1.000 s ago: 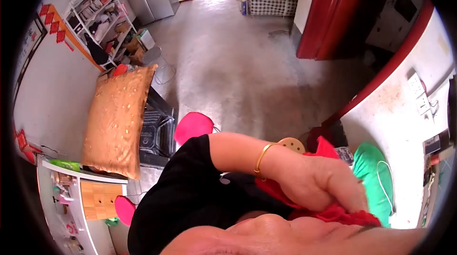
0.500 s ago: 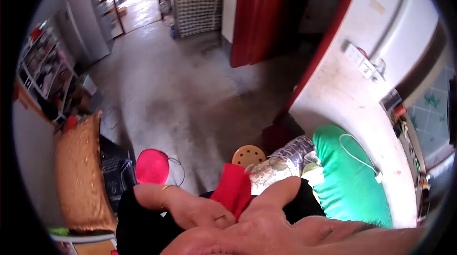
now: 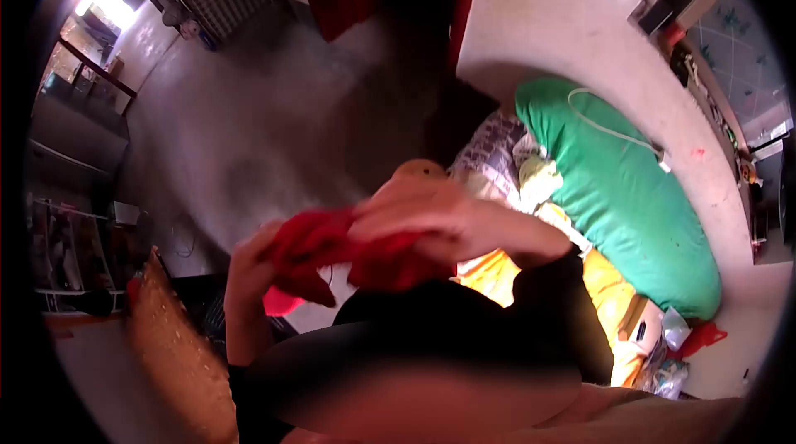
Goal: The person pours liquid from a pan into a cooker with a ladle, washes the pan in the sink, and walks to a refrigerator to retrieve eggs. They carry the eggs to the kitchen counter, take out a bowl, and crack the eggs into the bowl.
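A red cloth [image 3: 377, 257] is stretched between my two hands, in front of my body in black clothing. At its left end, my left hand [image 3: 255, 257] has its fingers wrapped on the cloth. My right hand [image 3: 419, 220] lies over the cloth's right part, blurred by motion, and its exact finger grip is unclear. Below the cloth, a bit of a pink round seat [image 3: 282, 303] shows. Behind my right hand is the top of a tan round stool [image 3: 419, 169].
A long green cushion [image 3: 622, 195] with a white cable lies along the right wall, beside patterned fabric [image 3: 493, 158] and yellow cloth [image 3: 609, 286]. An orange-brown cushion [image 3: 178, 353] stands at the lower left. Shelves [image 3: 75, 253] are at the far left.
The view has swung right and down, showing more of the green cushion. My hands, close together before, have risen and moved apart, with the red cloth now spread between them.
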The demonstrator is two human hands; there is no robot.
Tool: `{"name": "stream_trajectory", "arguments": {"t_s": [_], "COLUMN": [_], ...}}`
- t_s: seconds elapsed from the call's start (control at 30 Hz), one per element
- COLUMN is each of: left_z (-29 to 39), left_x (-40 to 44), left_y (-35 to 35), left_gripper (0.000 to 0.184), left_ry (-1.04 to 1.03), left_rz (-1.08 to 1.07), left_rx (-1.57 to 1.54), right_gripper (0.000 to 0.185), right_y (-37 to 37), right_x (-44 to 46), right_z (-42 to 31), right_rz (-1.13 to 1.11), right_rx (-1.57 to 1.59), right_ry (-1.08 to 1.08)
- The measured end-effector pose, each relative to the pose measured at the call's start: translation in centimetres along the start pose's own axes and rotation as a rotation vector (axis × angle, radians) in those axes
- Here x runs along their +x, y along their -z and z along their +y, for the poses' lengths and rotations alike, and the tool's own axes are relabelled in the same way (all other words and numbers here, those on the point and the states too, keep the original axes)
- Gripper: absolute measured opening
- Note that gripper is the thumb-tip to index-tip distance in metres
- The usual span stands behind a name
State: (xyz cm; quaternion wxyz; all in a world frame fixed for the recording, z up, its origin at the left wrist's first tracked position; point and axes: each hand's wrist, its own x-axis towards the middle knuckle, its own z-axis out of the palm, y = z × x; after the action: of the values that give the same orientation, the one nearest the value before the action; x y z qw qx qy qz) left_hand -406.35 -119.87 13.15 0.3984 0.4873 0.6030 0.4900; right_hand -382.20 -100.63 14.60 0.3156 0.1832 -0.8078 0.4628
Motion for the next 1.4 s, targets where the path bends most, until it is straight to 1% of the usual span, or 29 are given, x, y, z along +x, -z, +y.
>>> {"name": "stream_trajectory", "arguments": {"t_s": [0.03,0.07,0.1,0.2,0.23,0.27,0.3,0.37,0.43,0.47,0.5,0.57,0.6,0.63,0.7,0.77,0.83,0.87,0.9,0.97,1.0,1.03,1.1,1.17,1.2,1.23,1.3,1.33,1.4], "left_z": [-2.0,-2.4,-3.1,-7.1,-9.0,-9.9,-11.4,-15.3,-19.1,-20.1,-20.3,-20.7,-22.3,-22.5,-22.7,-26.0,-27.4,-28.3,-29.5,-34.6,-36.5,-36.6,-41.3,-42.8,-44.3,-44.1,-47.2,-48.2,-51.3], "left_x": [1.4,3.0,4.1,8.4,9.7,11.1,12.1,13.5,13.7,13.9,13.7,12.9,12.5,11.8,9.6,7.3,4.7,3.3,1.8,-1.9,-3.2,-4.1,-7.1,-8.9,-9.9,-10.3,-11.6,-11.5,-10.9], "left_y": [0.2,-1.2,-3.4,-8.6,-10.1,-11.3,-12.6,-14.7,-15.4,-15.1,-14.3,-11.3,-9.4,-6.9,-1.8,3.7,9.1,11.6,14.2,18.8,21.1,23.2,26.6,29.9,31.4,32.6,35.1,36.3,39.0], "left_gripper": [0.038,0.042,0.044,0.044,0.045,0.046,0.047,0.049,0.05,0.051,0.051,0.052,0.05,0.048,0.046,0.043,0.041,0.04,0.039,0.04,0.039,0.04,0.041,0.042,0.041,0.031,0.017,0.014,0.019], "left_ry": [-0.04,0.038,0.141,0.056,-0.027,-0.032,-0.106,-0.26,-0.222,-0.204,-0.173,-0.111,-0.167,-0.066,0.137,0.272,0.39,0.448,0.506,0.498,0.545,0.635,0.725,0.762,0.756,0.856,0.754,0.713,0.784], "left_rz": [-0.137,-0.238,-0.227,-0.421,-0.46,-0.55,-0.535,-0.491,-0.414,-0.369,-0.418,-0.484,-0.522,-0.523,-0.515,-0.43,-0.326,-0.265,-0.203,-0.043,-0.026,0.02,0.135,0.286,0.313,0.464,0.494,0.524,0.459], "left_rx": [0.112,0.131,0.067,0.143,0.16,0.314,0.313,0.314,0.399,0.445,0.444,0.447,0.49,0.504,0.514,0.423,0.498,0.51,0.52,0.412,0.397,0.327,0.289,0.064,0.097,-0.215,-0.316,-0.272,0.135], "right_gripper": [0.055,0.058,0.062,0.064,0.06,0.055,0.05,0.053,0.057,0.059,0.062,0.062,0.061,0.06,0.057,0.055,0.052,0.05,0.048,0.04,0.039,0.039,0.037,0.036,0.035,0.034,0.033,0.032,0.031], "right_y": [1.4,2.1,2.9,2.7,2.5,2.1,1.7,0.3,-2.6,-4.1,-5.6,-7.7,-8.5,-9.5,-11.6,-11.3,-11.1,-10.7,-11.5,-11.9,-12.3,-12.8,-13.9,-15.0,-15.4,-15.8,-16.5,-16.8,-17.7], "right_x": [-1.5,-3.5,-5.1,-10.0,-12.1,-13.6,-15.1,-20.0,-25.9,-28.9,-31.6,-35.2,-35.4,-35.8,-38.9,-33.1,-27.7,-24.5,-24.4,-18.2,-15.2,-12.4,-7.1,-2.5,-0.2,1.9,5.8,7.7,10.9], "right_z": [-0.6,-1.1,-1.3,-2.2,-1.6,-1.3,-1.0,1.9,5.5,7.2,8.7,11.4,12.5,13.8,18.1,20.7,24.5,26.5,29.6,33.1,35.3,37.7,42.2,46.9,49.3,51.6,55.8,58.0,62.4], "right_rz": [0.006,-0.02,-0.055,-0.052,-0.026,0.02,0.064,0.109,-0.05,-0.158,-0.271,-0.476,-0.481,-0.49,-0.443,-0.462,-0.574,-0.651,-0.593,-0.543,-0.519,-0.517,-0.537,-0.556,-0.558,-0.552,-0.523,-0.51,-0.502], "right_rx": [-0.154,-0.235,-0.32,-0.45,-0.47,-0.503,-0.537,-0.583,-0.767,-0.85,-0.934,-0.751,-0.685,-0.624,-0.605,-0.448,-0.316,-0.233,-0.336,-0.358,-0.357,-0.356,-0.323,-0.263,-0.233,-0.206,-0.152,-0.132,-0.095], "right_ry": [-0.131,-0.271,-0.404,-0.786,-0.822,-0.895,-0.97,-1.023,-1.204,-1.267,-1.319,-1.53,-1.603,-1.67,-1.54,-1.52,-1.441,-1.483,-1.28,-1.264,-1.233,-1.204,-1.217,-1.276,-1.311,-1.35,-1.421,-1.451,-1.507]}}
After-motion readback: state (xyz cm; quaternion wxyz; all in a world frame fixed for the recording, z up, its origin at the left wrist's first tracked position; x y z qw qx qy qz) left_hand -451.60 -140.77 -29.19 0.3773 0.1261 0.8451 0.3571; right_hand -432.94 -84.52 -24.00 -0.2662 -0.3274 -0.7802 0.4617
